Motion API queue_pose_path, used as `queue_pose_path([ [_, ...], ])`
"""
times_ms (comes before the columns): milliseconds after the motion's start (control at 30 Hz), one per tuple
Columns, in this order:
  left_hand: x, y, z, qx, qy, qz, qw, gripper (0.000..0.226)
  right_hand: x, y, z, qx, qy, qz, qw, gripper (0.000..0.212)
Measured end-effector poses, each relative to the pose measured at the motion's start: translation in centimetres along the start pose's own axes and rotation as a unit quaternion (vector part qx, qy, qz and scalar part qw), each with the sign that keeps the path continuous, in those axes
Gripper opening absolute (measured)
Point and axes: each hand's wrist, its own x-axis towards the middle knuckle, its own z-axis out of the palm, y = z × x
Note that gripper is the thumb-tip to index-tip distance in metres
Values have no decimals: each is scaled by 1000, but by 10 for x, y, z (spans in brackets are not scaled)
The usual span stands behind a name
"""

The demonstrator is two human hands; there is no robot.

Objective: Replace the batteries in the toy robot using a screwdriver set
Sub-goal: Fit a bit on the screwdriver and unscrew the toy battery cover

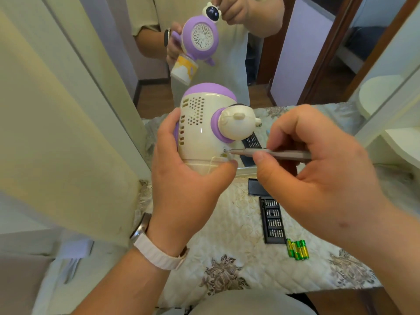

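Head view, toy robot (204, 130): you hold it above the table, its back towards you.
Right hand (318, 173): pinches the screwdriver (268, 153).
Left hand (181, 178): wraps the robot's base.
Bit case (272, 220): lies open on the cloth.
Batteries (297, 249): lie just beside the case.
Screw (225, 150): the tip meets it, so this looks like the cover-screw step. Next you need a seated tip and steady turning.

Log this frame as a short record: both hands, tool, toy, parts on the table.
left hand: holds the toy robot above the table
right hand: pinches the screwdriver, tip at a screw low on the toy's body
bit case: open, on the table
batteries: green, loose beside the bit case
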Motion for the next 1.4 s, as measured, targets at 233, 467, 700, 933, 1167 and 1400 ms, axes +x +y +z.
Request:
queue_pose_path([
  [233, -2, -10, -28, -8, 4, -5, 1000, 97, 0, -20, 19, -23, 8, -8, 1000, 19],
  [467, -2, -11, -43, 1, -2, 4, 1000, 98, -1, -34, 28, -15, -9, -5, 1000, 19],
  [700, 0, -13, -49, -9, -3, 10, 1000, 97, 2, -41, 30, -39, -4, -33, 999, 16],
  [933, 3, -11, -50, -16, 12, 27, 999, 95, 4, -44, 28, -39, -14, -48, 998, 13],
  [1167, 8, -8, -48, -6, 28, 45, 999, 94, 14, -41, 23, -47, -19, -59, 997, 11],
  [1400, 13, -10, -36, 0, 9, 44, 999, 96, 13, -32, 19, -41, 2, -54, 998, 11],
])
